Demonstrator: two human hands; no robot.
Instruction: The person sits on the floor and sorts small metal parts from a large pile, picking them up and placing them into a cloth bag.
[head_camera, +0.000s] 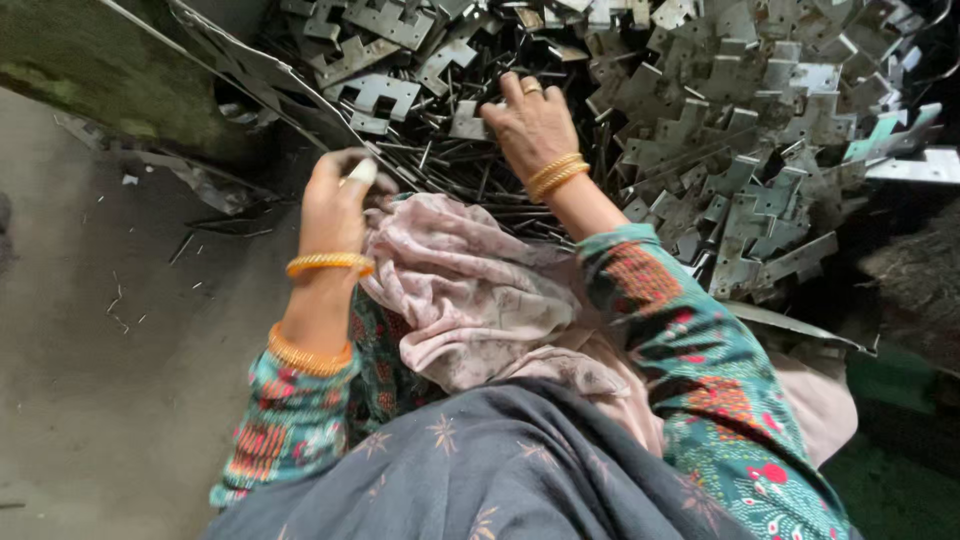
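Reaching forward, my right hand (535, 125) rests palm-down, fingers loosely spread, on a heap of thin dark metal rods (470, 175) at the near edge of a large pile of grey stamped sheet-metal brackets (720, 150). I cannot tell whether it grips a rod. My left hand (335, 195) hangs lower and to the left, fingers curled around a small pale object (362, 172) I cannot make out. The rods lie mostly slanted, long axes running from lower right to upper left, straight ahead of both hands; the right is nearer, touching them. A pale pink patterned cloth (470, 290) covers my lap, just below the rods.
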